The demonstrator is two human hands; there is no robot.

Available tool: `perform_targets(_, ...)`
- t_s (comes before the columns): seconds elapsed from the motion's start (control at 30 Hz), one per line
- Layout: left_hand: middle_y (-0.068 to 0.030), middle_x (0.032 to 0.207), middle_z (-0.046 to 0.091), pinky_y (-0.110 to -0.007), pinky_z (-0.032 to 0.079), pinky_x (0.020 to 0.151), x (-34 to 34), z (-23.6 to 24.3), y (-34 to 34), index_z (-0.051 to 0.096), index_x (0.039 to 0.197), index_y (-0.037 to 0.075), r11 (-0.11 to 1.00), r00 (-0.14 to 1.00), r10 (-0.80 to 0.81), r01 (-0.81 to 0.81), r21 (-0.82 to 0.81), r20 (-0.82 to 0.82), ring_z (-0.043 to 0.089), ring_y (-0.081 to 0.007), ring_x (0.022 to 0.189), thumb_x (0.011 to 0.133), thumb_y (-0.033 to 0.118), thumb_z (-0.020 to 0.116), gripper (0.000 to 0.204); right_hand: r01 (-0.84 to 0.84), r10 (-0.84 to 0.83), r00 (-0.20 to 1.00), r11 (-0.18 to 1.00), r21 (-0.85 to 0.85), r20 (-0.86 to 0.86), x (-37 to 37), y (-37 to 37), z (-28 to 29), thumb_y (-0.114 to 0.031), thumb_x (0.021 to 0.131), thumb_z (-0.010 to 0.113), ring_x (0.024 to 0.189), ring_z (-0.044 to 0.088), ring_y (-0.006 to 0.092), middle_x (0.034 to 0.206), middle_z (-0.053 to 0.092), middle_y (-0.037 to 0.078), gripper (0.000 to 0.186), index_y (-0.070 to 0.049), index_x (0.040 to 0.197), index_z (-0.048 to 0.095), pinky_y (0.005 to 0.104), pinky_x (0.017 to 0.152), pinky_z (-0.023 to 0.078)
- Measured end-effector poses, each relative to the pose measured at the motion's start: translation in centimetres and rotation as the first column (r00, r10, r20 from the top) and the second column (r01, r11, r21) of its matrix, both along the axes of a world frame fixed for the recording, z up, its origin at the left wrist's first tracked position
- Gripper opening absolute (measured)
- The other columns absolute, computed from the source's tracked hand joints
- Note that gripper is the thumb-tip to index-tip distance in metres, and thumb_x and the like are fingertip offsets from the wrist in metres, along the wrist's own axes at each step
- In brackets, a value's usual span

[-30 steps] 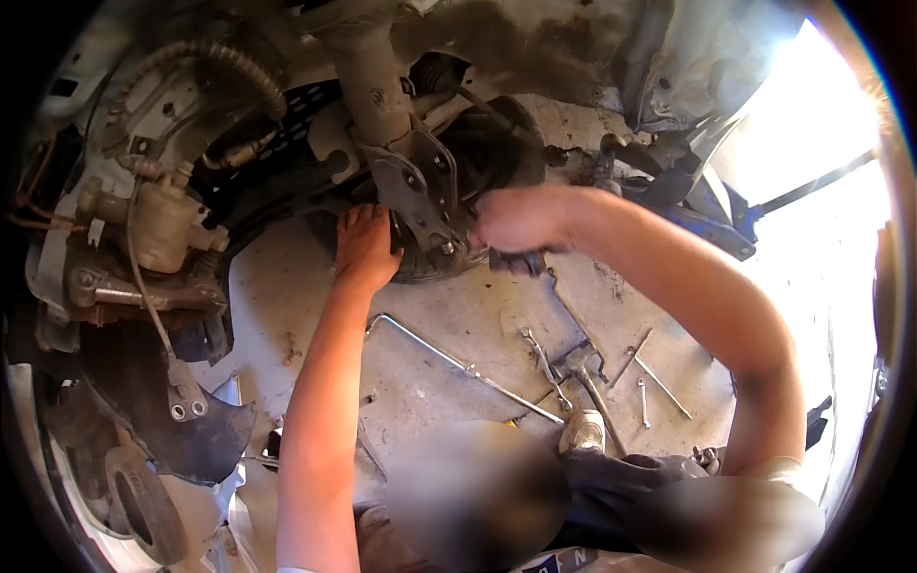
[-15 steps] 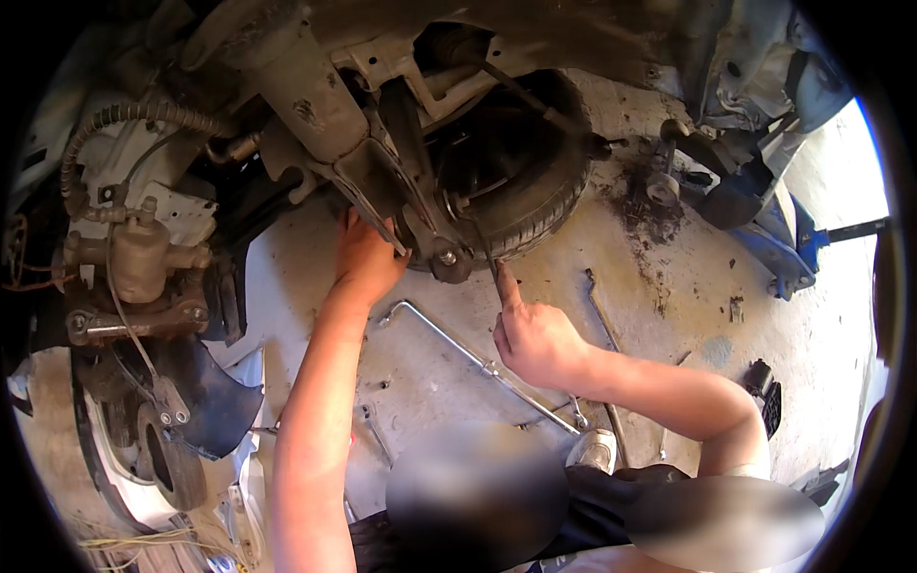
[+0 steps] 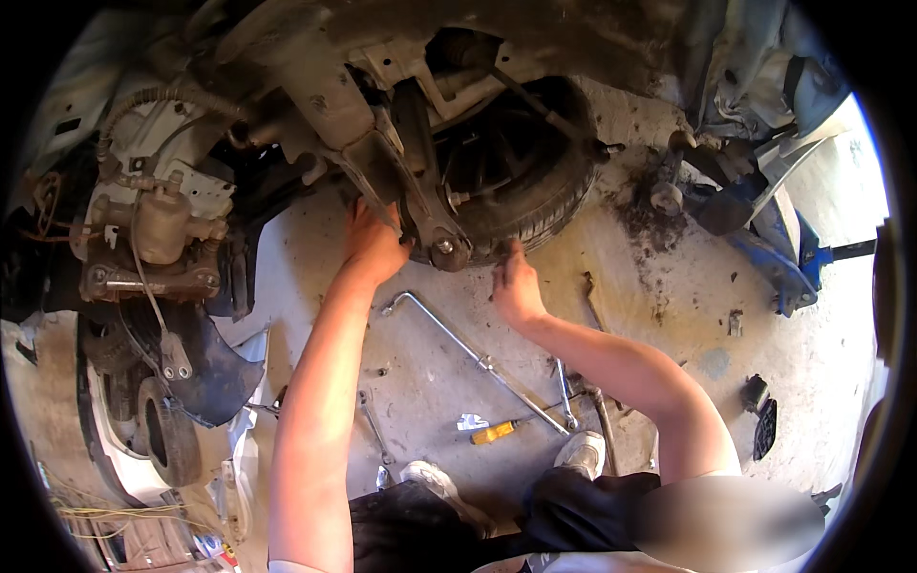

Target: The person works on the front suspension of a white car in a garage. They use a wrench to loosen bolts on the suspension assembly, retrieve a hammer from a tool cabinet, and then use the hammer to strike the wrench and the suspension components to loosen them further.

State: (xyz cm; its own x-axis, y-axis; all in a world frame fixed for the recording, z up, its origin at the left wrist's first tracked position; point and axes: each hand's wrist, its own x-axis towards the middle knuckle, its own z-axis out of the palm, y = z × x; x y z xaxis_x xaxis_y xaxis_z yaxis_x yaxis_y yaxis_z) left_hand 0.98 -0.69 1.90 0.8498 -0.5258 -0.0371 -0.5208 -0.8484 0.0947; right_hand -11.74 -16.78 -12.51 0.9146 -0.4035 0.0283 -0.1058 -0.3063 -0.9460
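My left hand (image 3: 374, 244) is wrapped round the lower end of a brown metal suspension arm (image 3: 374, 177); its fingertips are hidden behind the metal. Beside it, a bolt shows in the round bushing end (image 3: 445, 250) of the arm. My right hand (image 3: 519, 289) is just to the right of that bushing, at the near edge of a tyre (image 3: 549, 215) lying under the vehicle. Its index finger points up toward the tread, the thumb stands apart, and nothing shows between them. Whether the fingertip touches the tyre I cannot tell.
On the floor below my hands lie a long chrome wrench bar (image 3: 458, 339), a yellow-handled screwdriver (image 3: 493, 434), a spanner (image 3: 375, 427) and a rusty bar (image 3: 604, 430). A brake caliper (image 3: 164, 229) hangs at left. A blue jack (image 3: 793, 258) stands at right.
My right hand has drawn back slightly from a thin dark rod by the bushing, which no longer shows. My left hand keeps its hold. The view has shifted, uncovering the screwdriver.
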Motion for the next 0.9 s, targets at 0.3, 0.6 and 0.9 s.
perform_targets(0.3, -0.0140, 0.127, 0.049, -0.046, 0.027, 0.110, -0.6, -0.5, 1.2, 0.057, 0.116, 0.004, 0.991, 0.961, -0.109, 0.126, -0.050, 0.255, 0.038, -0.0302, 0.125, 0.070, 0.019, 0.076, 0.052, -0.411, 0.452, 0.814, 0.892, 0.189, -0.365, -1.7, -3.1, 12.3, -0.005, 0.089, 0.037, 0.054, 0.063, 0.0241, 0.074, 0.060, 0.017, 0.062, 0.012, 0.142, 0.009, 0.0354, 0.050, 0.053)
perform_targets(0.6, -0.0129, 0.125, 0.050, -0.046, 0.026, 0.110, 0.1, 0.0, 2.0, 0.055, 0.114, 0.003, 0.993, 0.980, -0.117, 0.121, -0.016, 0.160, 0.039, -0.0297, 0.125, 0.071, 0.018, 0.074, 0.050, -0.387, 0.376, 0.672, 0.913, 0.129, -0.639, 0.5, -3.5, 20.0, -0.010, 0.089, 0.044, 0.053, 0.062, 0.0272, 0.077, 0.059, 0.018, 0.031, 0.008, 0.115, 0.047, 0.0383, 0.047, 0.052)
perform_targets(0.9, -0.0142, 0.131, 0.044, -0.047, 0.023, 0.111, 1.8, -0.5, 3.0, 0.050, 0.125, 0.008, 0.964, 0.977, -0.183, 0.201, -0.173, 0.114, 0.035, -0.0330, 0.129, 0.071, 0.018, 0.074, 0.060, -0.525, 0.554, 0.456, 0.799, 0.292, -0.696, 6.2, -5.3, 24.9, -0.017, 0.093, 0.045, 0.044, 0.053, 0.0191, 0.060, 0.052, 0.009, 0.024, -0.001, 0.077, 0.054, 0.0367, 0.039, 0.045)
